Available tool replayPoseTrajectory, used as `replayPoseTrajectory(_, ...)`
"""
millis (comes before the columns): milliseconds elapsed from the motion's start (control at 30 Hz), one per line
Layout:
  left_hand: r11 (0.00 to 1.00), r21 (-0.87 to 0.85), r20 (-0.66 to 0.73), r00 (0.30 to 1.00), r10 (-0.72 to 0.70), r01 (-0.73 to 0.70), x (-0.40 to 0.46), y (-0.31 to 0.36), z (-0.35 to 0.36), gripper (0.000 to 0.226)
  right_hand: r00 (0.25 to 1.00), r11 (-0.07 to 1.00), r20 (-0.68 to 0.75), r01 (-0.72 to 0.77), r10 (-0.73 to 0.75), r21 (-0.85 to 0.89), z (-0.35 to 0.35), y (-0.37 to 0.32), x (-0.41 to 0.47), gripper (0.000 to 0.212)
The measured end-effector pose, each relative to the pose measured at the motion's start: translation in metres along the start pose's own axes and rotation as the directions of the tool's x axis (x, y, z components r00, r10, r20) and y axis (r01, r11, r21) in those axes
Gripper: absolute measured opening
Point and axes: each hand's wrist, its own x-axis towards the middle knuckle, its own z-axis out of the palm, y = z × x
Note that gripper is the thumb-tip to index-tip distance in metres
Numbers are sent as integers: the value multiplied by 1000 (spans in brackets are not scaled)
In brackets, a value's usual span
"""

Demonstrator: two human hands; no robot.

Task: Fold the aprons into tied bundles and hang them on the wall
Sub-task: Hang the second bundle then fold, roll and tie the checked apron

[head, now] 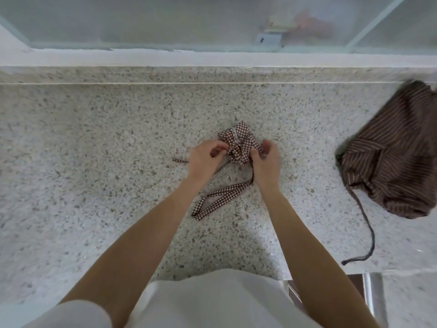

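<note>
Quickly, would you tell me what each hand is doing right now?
Left hand: fingers pinch the checked apron bundle's strap at the knot.
Right hand: fingers curled, gripping the bundle's right side.

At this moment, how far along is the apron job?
Done: the checked apron is folded small on the counter. In hand: left hand and right hand work its strap at the bundle. Left: the striped apron lies unfolded; nothing hung.

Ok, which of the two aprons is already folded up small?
The brown-and-white checked apron, a compact bundle between the left hand and right hand. The brown striped apron lies loose and crumpled on the right.
</note>
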Motion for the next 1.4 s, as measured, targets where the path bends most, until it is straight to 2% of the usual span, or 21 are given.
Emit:
replayPoseTrajectory(67,999,6,-10,999,34,-34,1,2,3,14,982,979,-58,172,-179,-105,-6,3,1,36)
replayPoseTrajectory(133,998,39,-13,998,55,-54,3,2,4,13,933,919,-35,347,-359,-186,-8,3,3,29)
replayPoseTrajectory(233,974,164,-25,987,161,-155,1,-3,2,6,778,733,111,622,-618,-277,-5,-5,11,20)
replayPoseTrajectory(300,893,383,-20,964,265,-237,-4,-9,1,18,662,589,231,744,-713,-315,3,-10,18,17)
replayPoseTrajectory(400,772,585,62,963,263,-248,-13,-15,2,28,551,408,393,824,-736,-392,10,-15,27,11)
replayPoseTrajectory(467,749,623,123,973,195,-228,-18,-19,4,31,511,317,433,838,-743,-445,11,-19,31,8)
replayPoseTrajectory(567,752,625,135,978,159,-209,-20,-24,4,26,419,132,533,860,-735,-493,13,-26,34,6)
replayPoseTrajectory(633,737,647,161,980,117,-194,-17,-25,2,26,399,32,621,856,-675,-516,15,-28,36,9)
replayPoseTrajectory(667,725,666,151,984,98,-175,-15,-26,0,29,415,18,646,849,-641,-528,16,-27,36,12)
replayPoseTrajectory(767,737,671,43,997,67,-79,-1,-31,-13,31,495,93,666,835,-559,-542,15,-26,36,23)
replayPoseTrajectory(900,750,658,30,997,65,-69,12,-28,-18,28,574,100,642,780,-508,-618,19,-28,32,20)
replayPoseTrajectory(1033,770,636,4,997,72,-58,14,-24,-17,26,684,378,514,721,-517,-580,25,-37,31,21)
replayPoseTrajectory(1100,774,624,-32,987,156,-102,16,-20,-21,22,703,442,484,707,-521,-552,28,-43,32,21)
replayPoseTrajectory(1167,761,629,-44,969,243,-162,20,-12,-26,20,691,459,507,722,-515,-517,30,-47,32,19)
replayPoseTrajectory(1267,769,617,56,985,165,-164,29,-1,-31,20,667,504,570,741,-481,-443,32,-50,33,19)
replayPoseTrajectory(1333,870,489,63,998,30,-57,33,7,-36,17,690,598,586,700,-425,-390,35,-51,33,21)
replayPoseTrajectory(1400,983,171,67,995,-79,66,35,15,-40,14,730,700,582,623,-358,-350,36,-53,33,24)
